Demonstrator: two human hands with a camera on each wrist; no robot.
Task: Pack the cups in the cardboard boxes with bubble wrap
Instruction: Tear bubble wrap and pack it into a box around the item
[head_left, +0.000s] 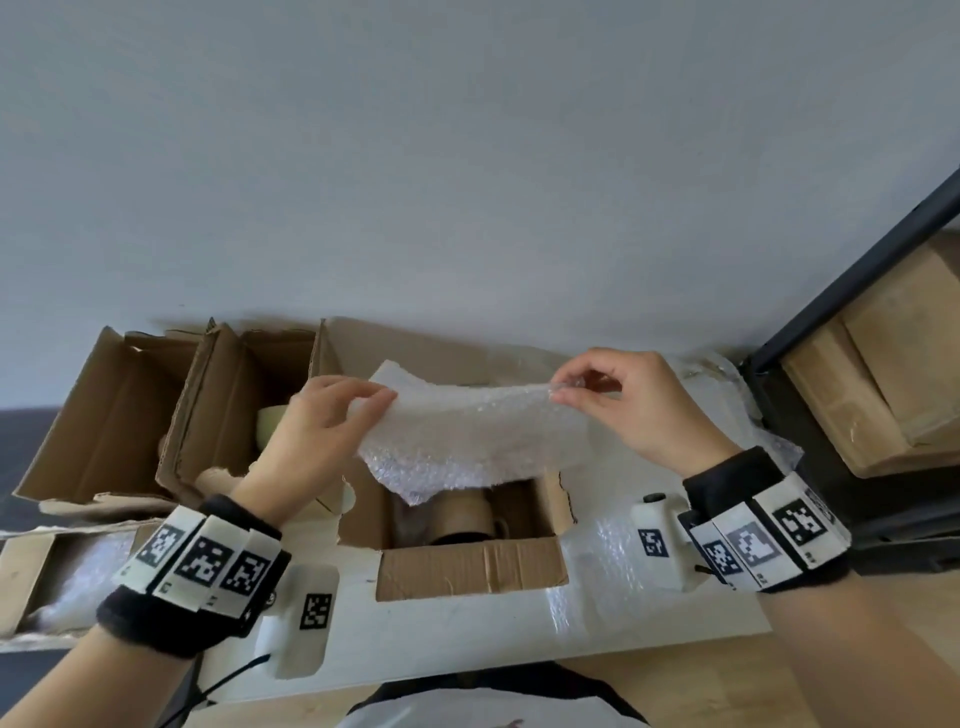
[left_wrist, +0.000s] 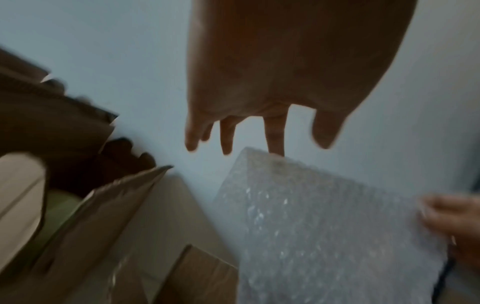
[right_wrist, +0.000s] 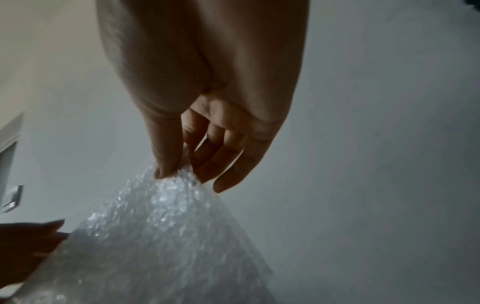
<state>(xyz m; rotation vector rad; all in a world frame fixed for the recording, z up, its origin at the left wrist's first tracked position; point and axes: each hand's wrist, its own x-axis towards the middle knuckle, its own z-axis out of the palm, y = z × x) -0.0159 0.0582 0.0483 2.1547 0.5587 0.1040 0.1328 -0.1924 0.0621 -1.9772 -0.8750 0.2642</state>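
I hold one bubble wrap sheet (head_left: 470, 434) stretched over the open cardboard box (head_left: 470, 566); it is translucent white, pebbled, sagging mid-span. My right hand (head_left: 631, 402) pinches its corner, thumb against forefinger. My left hand (head_left: 311, 431) grips the opposite edge, thumb on top. One brown cup (head_left: 462, 514) sits upright inside. Two more corrugated boxes (head_left: 156, 410) stand open to the left.

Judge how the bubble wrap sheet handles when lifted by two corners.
Probably floppy: the bubble wrap sags between the left hand and right hand. Likely very light, since fingertip pinches carry it. It should drape over the cup below.
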